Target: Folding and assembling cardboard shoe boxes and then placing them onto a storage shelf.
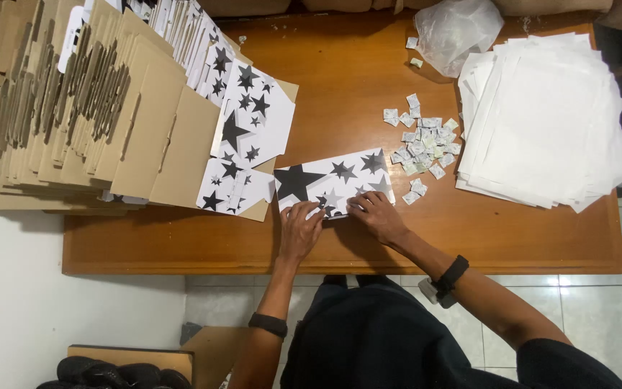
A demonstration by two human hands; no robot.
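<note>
Cardboard, flat and printed: white star-print box blank [335, 180] lying near the front edge of the wooden desk [340, 248], black and grey stars all over it. Left hand [301, 229] pressing down on the lower left part, fingers spread apart and flat on the sheet, not clamped round anything. Right hand [376, 215] doing the same at the lower right, fingers apart and resting on the card. Probably light and fairly stiff, going by the look of it, but likely to crease along any fold line and a bit slick on that printed face. Best grabbed by the long edges or corners rather than the middle, at a guess.

Round about: more star-print blanks [250, 126] fanned out just to the left, overlapping a big stack of plain brown cardboard flats [73, 108] that hangs off the desk's left end. Little white square sachets [422, 144] scattered in a heap to the right of the blank, near but not touching the hands. Pile of white paper sheets [545, 122] at the far right. Crumpled clear plastic bag [462, 29] at the back edge. Any printing on the sachets too small to make out.
</note>
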